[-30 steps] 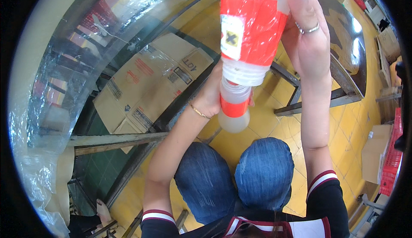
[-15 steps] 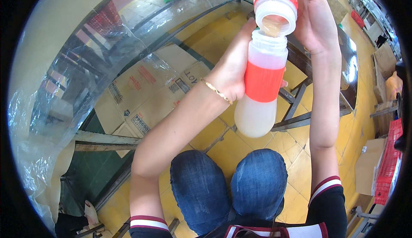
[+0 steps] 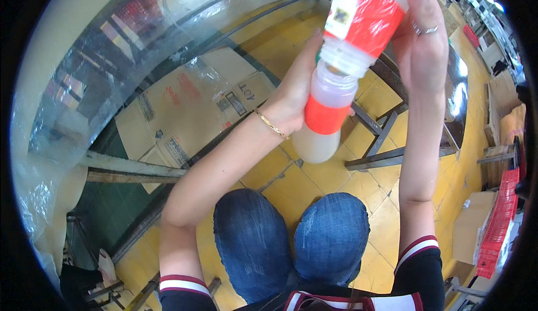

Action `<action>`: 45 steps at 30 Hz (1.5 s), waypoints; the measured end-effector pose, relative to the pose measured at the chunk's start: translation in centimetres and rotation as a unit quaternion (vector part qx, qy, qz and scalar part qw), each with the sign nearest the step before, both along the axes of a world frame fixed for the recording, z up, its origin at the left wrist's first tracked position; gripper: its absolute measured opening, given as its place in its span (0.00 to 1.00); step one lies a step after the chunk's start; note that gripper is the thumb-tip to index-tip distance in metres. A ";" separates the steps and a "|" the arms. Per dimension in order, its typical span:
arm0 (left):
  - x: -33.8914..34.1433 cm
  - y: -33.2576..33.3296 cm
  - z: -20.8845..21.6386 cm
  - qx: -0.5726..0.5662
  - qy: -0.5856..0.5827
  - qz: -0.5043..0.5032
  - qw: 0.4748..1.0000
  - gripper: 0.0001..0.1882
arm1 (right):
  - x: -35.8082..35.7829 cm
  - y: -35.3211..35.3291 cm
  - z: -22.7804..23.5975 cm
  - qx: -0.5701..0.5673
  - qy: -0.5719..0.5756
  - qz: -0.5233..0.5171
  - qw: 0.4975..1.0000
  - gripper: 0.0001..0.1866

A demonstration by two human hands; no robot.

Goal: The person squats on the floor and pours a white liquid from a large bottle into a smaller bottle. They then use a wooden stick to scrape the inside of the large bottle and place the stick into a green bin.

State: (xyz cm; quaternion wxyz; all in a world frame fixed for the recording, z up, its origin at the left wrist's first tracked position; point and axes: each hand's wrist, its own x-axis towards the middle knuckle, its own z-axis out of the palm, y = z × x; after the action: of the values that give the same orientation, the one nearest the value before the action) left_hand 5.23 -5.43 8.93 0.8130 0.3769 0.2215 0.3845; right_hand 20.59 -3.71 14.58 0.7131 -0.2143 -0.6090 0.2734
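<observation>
My left hand [image 3: 300,95] is wrapped round a translucent bottle [image 3: 328,116] with a red band and cloudy whitish liquid inside; its fingers are mostly behind it. The bottle is uncapped and leans slightly. Above it, my right hand [image 3: 423,47] grips a second bottle [image 3: 367,17], with a red wrap and a white label, from its right side. That one is tipped mouth-down, its neck over the lower bottle's open mouth. Whether the two rims touch I cannot tell. The upper bottle's far end runs out of the top of the view.
A flattened cardboard box [image 3: 193,106] lies on the left, beside clear plastic sheeting [image 3: 89,81]. A dark wooden table [image 3: 455,98] with braced legs stands beyond my right forearm. Red crates [image 3: 499,221] and cartons [image 3: 473,227] line the right. Yellow tiles [image 3: 280,179] cover the floor.
The upper bottle has been tipped further, showing more of its wrapped side, and its neck has moved slightly down and left. The lower bottle has shifted slightly left and up.
</observation>
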 end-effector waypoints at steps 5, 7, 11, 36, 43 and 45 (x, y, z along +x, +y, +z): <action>-2.6 -0.6 -6.1 -0.004 0.056 0.041 0.998 0.30 | -2.2 -1.3 -4.5 0.015 -0.169 -0.029 0.985 0.39; -4.0 -0.8 -9.7 -0.010 0.061 0.048 0.997 0.30 | -3.7 -2.0 -7.3 -0.024 -0.163 0.060 0.984 0.40; -5.1 -1.2 -17.4 -0.004 0.053 0.140 0.989 0.29 | -5.7 -2.1 -13.7 -0.081 -0.233 0.070 0.967 0.45; -6.9 0.5 -39.9 0.103 0.101 0.416 0.898 0.15 | -8.9 -1.5 -27.6 -0.055 -0.395 0.119 0.909 0.40; -6.8 0.9 -44.5 0.107 0.079 0.391 0.911 0.17 | -9.6 -2.5 -28.8 -0.032 -0.364 0.042 0.930 0.42; -7.5 1.1 -45.2 0.073 0.209 0.428 0.876 0.17 | -9.6 -2.7 -29.0 -0.051 -0.364 0.035 0.929 0.44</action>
State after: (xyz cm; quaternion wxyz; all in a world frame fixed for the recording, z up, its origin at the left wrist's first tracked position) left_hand -2.26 -4.36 -36.29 0.4738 0.3753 0.4968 0.6227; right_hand 11.00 -6.40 -14.39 0.4202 -0.3137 -0.8191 0.2324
